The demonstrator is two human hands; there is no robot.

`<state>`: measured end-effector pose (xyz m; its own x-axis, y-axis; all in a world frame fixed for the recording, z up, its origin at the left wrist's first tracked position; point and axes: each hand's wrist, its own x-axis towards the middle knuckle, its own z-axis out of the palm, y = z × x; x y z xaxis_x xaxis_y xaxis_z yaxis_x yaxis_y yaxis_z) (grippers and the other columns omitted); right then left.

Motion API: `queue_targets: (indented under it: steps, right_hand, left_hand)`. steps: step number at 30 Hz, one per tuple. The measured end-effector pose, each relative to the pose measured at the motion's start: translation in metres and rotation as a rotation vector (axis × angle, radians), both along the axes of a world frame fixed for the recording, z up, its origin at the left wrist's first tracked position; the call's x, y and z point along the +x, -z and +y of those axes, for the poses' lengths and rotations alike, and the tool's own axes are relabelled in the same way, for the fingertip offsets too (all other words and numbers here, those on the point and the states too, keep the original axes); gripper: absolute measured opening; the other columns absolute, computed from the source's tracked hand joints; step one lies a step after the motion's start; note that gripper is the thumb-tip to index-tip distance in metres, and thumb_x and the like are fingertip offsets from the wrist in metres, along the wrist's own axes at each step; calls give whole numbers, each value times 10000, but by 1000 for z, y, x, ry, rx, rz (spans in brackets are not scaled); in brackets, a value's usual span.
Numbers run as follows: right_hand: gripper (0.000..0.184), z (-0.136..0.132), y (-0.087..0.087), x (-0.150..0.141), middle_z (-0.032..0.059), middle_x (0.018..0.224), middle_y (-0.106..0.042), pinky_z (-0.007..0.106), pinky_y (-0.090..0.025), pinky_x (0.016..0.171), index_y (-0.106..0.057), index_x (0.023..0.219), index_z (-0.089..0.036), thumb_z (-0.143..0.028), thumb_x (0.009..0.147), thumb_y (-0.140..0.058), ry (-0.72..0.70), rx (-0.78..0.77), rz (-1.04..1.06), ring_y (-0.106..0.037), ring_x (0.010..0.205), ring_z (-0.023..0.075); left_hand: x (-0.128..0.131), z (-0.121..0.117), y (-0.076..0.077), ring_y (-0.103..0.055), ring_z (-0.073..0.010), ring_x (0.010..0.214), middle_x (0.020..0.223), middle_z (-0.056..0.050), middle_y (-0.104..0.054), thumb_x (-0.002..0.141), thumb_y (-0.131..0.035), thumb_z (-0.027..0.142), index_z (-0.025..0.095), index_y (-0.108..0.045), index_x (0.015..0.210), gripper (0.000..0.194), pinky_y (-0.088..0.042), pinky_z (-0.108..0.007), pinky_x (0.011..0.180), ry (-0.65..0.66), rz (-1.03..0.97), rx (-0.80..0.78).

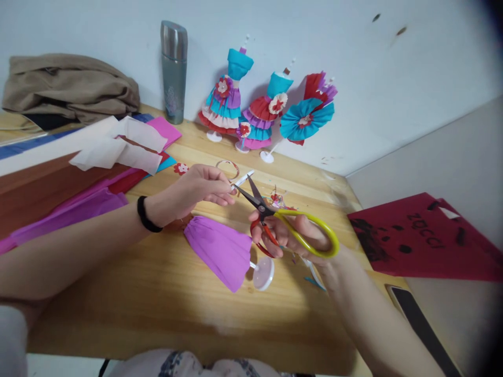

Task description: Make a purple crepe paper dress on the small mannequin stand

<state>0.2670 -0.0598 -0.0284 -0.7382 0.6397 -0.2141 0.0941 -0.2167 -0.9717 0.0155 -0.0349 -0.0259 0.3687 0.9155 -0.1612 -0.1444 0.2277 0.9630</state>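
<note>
Holding the scissors (pixel 262 210) above the wooden surface (pixel 137 314), your right grip (pixel 290 241) is wrapped about their yellow and red handles, the dark blades parted. They should feel stiff and fairly weighty, so carry them by the loops. Your left grip (pixel 206 186) pinches what seems the near end of a white strip (pixel 244 178) (the contact is too small to be sure), beside the blade tips; it's probably light, best taken by its end. Nearer you, the gathered purple skirt (pixel 220 248) lies on its side, likely soft and easily creased.
</note>
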Motion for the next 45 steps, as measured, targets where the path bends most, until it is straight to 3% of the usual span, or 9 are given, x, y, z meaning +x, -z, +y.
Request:
queue_targets:
  steps: [10,22,26,31,38,45]
  right_hand:
    - [780,8,0,1,92,843,-677,254,-378,464,-621,1129,-163,-829,735,-528,8,-129,77,-429,476,86]
    - [662,6,14,4,23,794,-606,228,-319,412,-643,1018,-203,-798,742,-558,85,-267,225,-364,428,58]
    - [535,3,18,3,-32,727,-507,208,-287,387,-634,1092,-224,-677,810,-592,108,-224,208,-294,401,34]
    - [419,-1,24,3,-39,704,-502,196,-287,370,-638,1117,-214,-557,882,-587,142,-166,219,-285,391,26]
    - [429,-2,37,11,-61,638,-481,187,-213,306,-632,1142,-191,-546,914,-552,213,-133,200,-228,328,11]
    - [391,-3,36,7,-77,608,-430,178,-194,316,-629,1125,-196,-524,931,-540,216,-77,180,-197,338,15]
  left_hand:
    - [3,-2,1,-644,-128,699,678,-39,-700,724,-698,182,130,-670,639,103,-518,-241,707,10,92,126]
    - [2,3,8,-628,-148,791,706,-4,-696,698,-664,240,183,-657,585,127,-451,-278,783,37,155,252]
    - [4,1,6,-624,-155,790,693,-6,-690,698,-665,250,182,-654,575,142,-456,-281,781,40,165,251]
    - [4,-2,4,-606,-143,742,676,-8,-686,707,-651,242,183,-668,580,141,-444,-262,735,38,185,254]
    - [4,-3,3,-602,-156,739,672,-7,-675,697,-652,272,190,-658,569,152,-444,-270,719,11,210,278]
    - [4,-3,3,-599,-148,717,639,-4,-665,691,-652,256,189,-662,553,153,-455,-265,732,11,173,252]
